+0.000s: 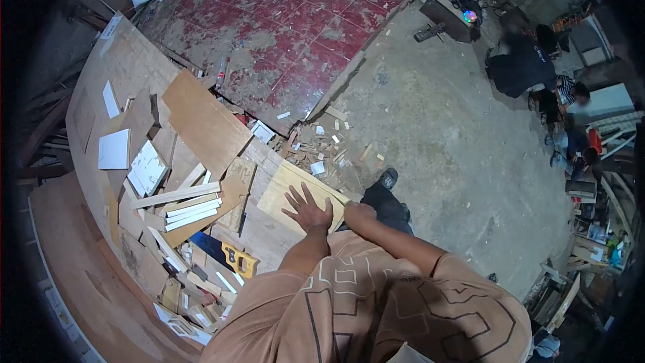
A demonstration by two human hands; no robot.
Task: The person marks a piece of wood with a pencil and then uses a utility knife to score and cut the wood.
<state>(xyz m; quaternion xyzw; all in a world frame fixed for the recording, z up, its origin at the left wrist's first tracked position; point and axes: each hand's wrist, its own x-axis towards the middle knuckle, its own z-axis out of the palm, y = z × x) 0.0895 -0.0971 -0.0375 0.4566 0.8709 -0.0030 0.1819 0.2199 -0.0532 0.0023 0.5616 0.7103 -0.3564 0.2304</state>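
Note:
My left hand [309,212] lies flat with its fingers spread on a pale wooden board [275,198] at the near edge of the workbench. Beside it, at the board's right edge, my right hand [360,218] is closed in a fist; what it grips, if anything, is hidden. A handsaw [238,261] with a yellow handle and dark blue blade rests on the bench to the left of my hands. Stacked white-edged wood strips [193,211] lie farther left.
Wood offcuts and white panels [114,149] cover much of the bench [141,60]. Scraps litter the concrete floor [430,154] beyond its edge. Red tiles [295,33] lie at the top. Several people [521,64] are at the far right among piled wood.

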